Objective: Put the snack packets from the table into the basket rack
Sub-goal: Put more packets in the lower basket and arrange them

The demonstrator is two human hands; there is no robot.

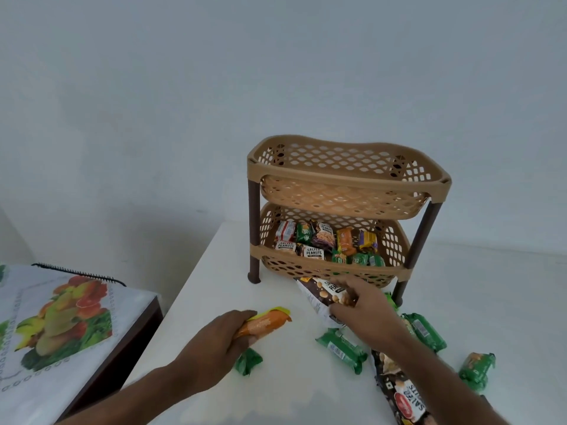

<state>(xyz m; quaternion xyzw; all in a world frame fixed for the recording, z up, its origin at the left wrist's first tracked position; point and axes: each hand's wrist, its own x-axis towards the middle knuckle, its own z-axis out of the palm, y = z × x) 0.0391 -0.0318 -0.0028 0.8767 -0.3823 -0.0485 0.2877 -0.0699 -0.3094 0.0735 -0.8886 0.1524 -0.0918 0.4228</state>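
Green packets (342, 351) scattered near basket rack (346, 210).

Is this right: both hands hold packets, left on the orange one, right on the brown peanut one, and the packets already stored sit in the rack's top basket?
Not quite. The head view shows the stored snack packets in the bottom basket of the tan plastic rack; the top basket holds nothing visible. The rest stands: left hand grips the orange packet, right hand the brown peanut packet.

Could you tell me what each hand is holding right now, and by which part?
The left hand grips an orange packet by its near end; the right hand pinches a brown peanut packet around its middle.
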